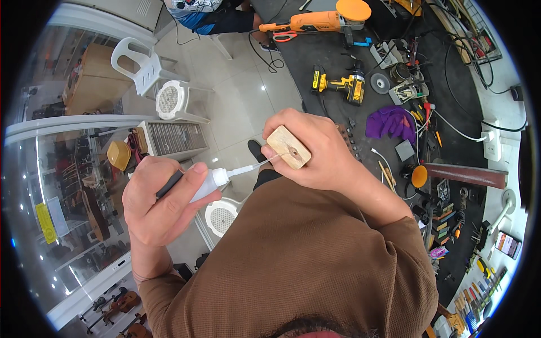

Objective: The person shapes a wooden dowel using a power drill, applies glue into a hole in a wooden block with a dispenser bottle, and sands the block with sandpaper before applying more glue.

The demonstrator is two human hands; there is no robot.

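Observation:
My left hand [163, 200] is closed round a small white squeeze bottle [209, 185] with a long thin clear nozzle [248, 169]. A dark stick-like piece [169, 184] lies between the fingers of the same hand. In my right hand [318, 147] is a small light wooden block [289, 147] with rounded corners, its face turned up. A small dark hole or spot marks that face. The nozzle's fine tip reaches the block near this spot; whether it touches or goes in, I cannot tell. Both hands are held in front of my body, off the bench.
To the right runs a dark workbench [298, 56] with a yellow cordless drill [344, 83], an orange angle grinder [315, 22], a purple cloth [390, 122] and cables. White plastic stools [171, 100] and a chair [138, 65] stand left. Another person [220, 19] is at the top.

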